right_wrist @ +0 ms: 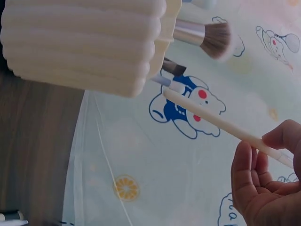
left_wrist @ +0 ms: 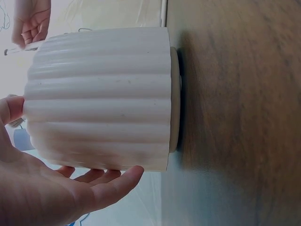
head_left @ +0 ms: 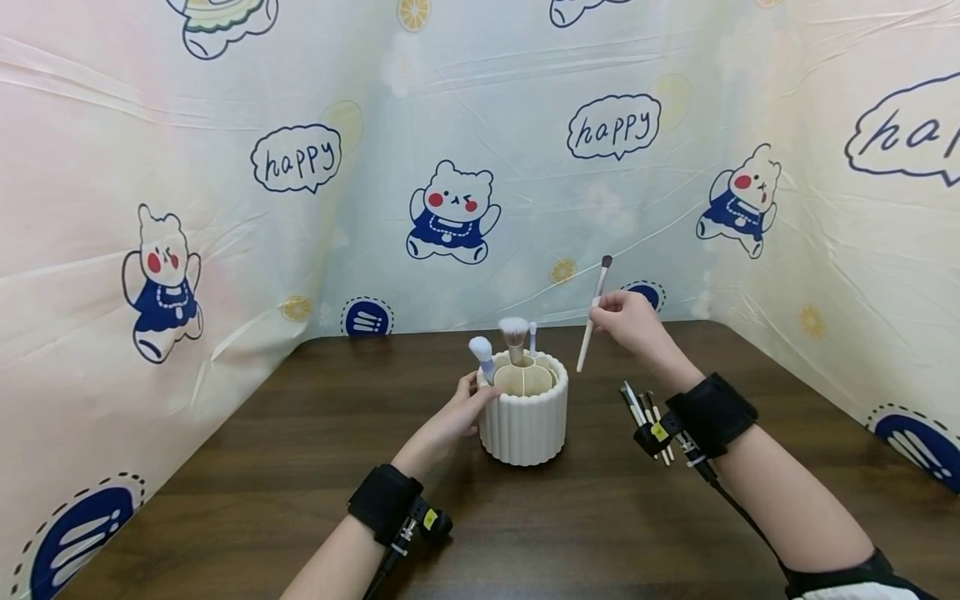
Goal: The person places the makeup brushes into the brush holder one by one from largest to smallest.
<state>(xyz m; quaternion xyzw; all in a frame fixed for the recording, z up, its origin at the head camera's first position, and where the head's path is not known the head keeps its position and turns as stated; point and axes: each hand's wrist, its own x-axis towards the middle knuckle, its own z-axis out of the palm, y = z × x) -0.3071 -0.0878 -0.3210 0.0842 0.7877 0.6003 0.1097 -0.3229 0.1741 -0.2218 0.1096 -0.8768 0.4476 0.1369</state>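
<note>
One slim brush (head_left: 598, 292), right of centre in the head view, is pinched by the right hand (head_left: 633, 325); the left hand (head_left: 453, 410) grips the ribbed holder (head_left: 522, 429), a little below centre.

the ribbed holder (head_left: 523, 429) is cream-white, its inner dividers (head_left: 510, 382) a yellower cream. the raised brush (head_left: 590, 327) at the right has an off-white handle and dark brown bristles. the left brush (head_left: 482, 350) is lavender-blue with whitish bristles, and the fluffy brush (head_left: 514, 331) has brown bristles paling at the tips. the table (head_left: 300, 475) is dark brown with wood grain. the far cloth (head_left: 525, 208) fades from pink at left through pale blue to yellow at right, printed with navy-dressed, red-cheeked bears (head_left: 453, 223), orange slices (head_left: 414, 14) and "happy" bubbles (head_left: 613, 127)
</note>
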